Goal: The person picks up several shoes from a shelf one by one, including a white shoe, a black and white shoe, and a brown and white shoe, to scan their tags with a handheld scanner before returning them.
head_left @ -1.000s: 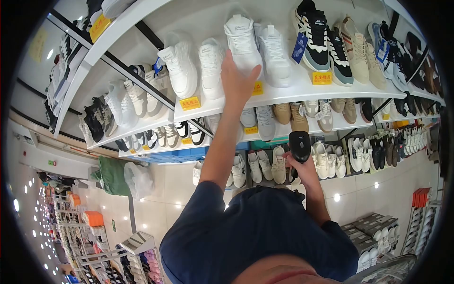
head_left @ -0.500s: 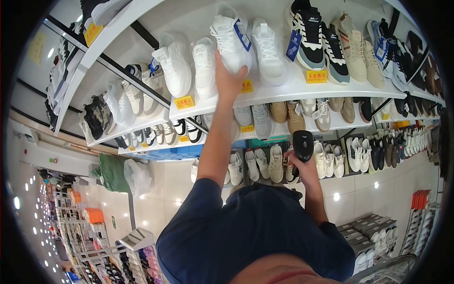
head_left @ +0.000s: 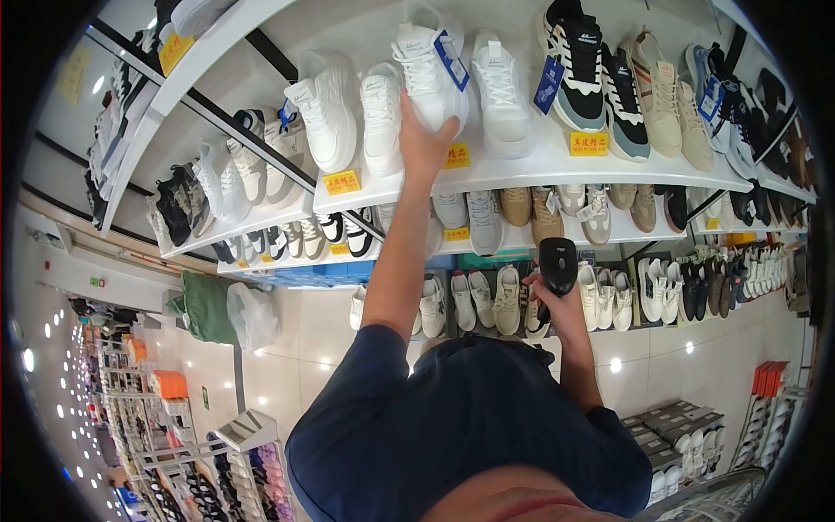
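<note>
Wears a dark navy shirt (head_left: 474, 409) at six o'clock, nearest of all. Holds a black handheld scanner (head_left: 558, 265) at three o'clock in the right hand (head_left: 564, 304), with fingers closed round the handle, apparently to keep the broad head upward and uncovered. Grasps a white sneaker (head_left: 426, 78) at twelve o'clock in the left hand (head_left: 424, 141), with thumb to one side of the toe and fingers closed against the other, partly out of sight. By gripping only the toe, leaves laces and blue tag (head_left: 450, 59) in plain view. Impossible to tell the sole's contact with the shelf.

Beyond, from eleven to two o'clock, a glossy white shelf (head_left: 548, 169), lined with shoes set toe-outward, likely for showing the uppers, and fronted by yellow cards (head_left: 589, 144). Underneath, more pairs on a lower shelf (head_left: 623, 229). Farther off, pale floor tiles (head_left: 283, 383) with bright light reflections; at nine o'clock, a green bag (head_left: 207, 304) beside a translucent bag (head_left: 254, 313); at four, stacked grey boxes (head_left: 683, 420); at eight, crowded display racks (head_left: 130, 409).
</note>
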Demonstrator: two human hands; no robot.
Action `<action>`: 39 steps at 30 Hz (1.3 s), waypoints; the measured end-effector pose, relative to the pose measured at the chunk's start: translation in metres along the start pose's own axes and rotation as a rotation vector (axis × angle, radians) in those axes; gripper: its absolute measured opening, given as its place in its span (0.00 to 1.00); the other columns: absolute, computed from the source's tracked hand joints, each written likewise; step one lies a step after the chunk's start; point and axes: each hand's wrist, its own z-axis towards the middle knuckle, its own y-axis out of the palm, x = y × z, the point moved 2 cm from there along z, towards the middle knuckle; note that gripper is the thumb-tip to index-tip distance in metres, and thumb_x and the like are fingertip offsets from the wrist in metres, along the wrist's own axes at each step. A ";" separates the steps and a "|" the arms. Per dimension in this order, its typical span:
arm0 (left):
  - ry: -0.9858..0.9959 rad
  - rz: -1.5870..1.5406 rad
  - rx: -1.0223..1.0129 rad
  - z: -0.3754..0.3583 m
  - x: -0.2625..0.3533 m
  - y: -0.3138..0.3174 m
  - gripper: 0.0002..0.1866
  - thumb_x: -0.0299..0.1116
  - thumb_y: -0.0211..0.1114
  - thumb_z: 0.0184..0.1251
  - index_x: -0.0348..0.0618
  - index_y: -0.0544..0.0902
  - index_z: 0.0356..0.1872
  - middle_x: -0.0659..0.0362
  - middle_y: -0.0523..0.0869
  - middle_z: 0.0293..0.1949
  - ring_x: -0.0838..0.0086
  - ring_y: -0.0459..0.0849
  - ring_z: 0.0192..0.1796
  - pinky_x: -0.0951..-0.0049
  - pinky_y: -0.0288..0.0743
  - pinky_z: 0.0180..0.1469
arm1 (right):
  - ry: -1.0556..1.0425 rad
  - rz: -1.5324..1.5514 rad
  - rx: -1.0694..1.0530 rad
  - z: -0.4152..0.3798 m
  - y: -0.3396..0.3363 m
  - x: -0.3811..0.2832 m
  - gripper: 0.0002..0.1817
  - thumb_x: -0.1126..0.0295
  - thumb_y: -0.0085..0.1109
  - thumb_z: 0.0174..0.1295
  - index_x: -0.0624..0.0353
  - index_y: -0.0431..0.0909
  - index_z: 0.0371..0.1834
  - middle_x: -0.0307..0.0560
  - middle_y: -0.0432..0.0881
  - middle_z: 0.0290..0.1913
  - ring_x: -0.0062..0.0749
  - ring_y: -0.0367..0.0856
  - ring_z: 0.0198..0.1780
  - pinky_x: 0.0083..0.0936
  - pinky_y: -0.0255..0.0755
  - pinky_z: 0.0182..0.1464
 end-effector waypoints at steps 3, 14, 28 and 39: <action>0.024 0.000 0.046 0.000 0.000 0.000 0.52 0.37 0.75 0.56 0.27 0.55 0.77 0.34 0.77 0.65 0.50 0.79 0.67 0.63 0.72 0.68 | 0.000 0.006 0.004 0.000 0.000 -0.001 0.24 0.76 0.61 0.66 0.61 0.73 0.67 0.47 0.87 0.44 0.20 0.80 0.34 0.19 0.71 0.37; -0.078 -0.534 0.040 0.007 -0.002 -0.009 0.42 0.30 0.69 0.63 0.24 0.59 0.75 0.42 0.78 0.65 0.60 0.79 0.64 0.69 0.71 0.66 | 0.017 0.021 0.026 0.000 0.000 0.000 0.24 0.77 0.61 0.66 0.61 0.74 0.67 0.47 0.88 0.43 0.21 0.81 0.34 0.20 0.72 0.37; -0.265 -1.082 -0.130 -0.057 0.015 -0.063 0.34 0.24 0.57 0.67 0.30 0.61 0.75 0.47 0.74 0.69 0.57 0.75 0.69 0.57 0.71 0.70 | -0.143 0.001 0.114 0.004 0.007 -0.023 0.12 0.76 0.63 0.66 0.63 0.83 0.52 0.43 0.88 0.43 0.20 0.81 0.34 0.21 0.73 0.36; -0.743 -1.167 -0.567 -0.232 0.017 -0.071 0.45 0.22 0.63 0.53 0.30 0.58 0.78 0.48 0.74 0.70 0.63 0.74 0.71 0.65 0.66 0.73 | -0.504 0.675 0.147 0.049 0.008 -0.045 0.60 0.42 0.78 0.51 0.62 0.53 0.79 0.49 0.68 0.73 0.44 0.75 0.66 0.46 0.72 0.68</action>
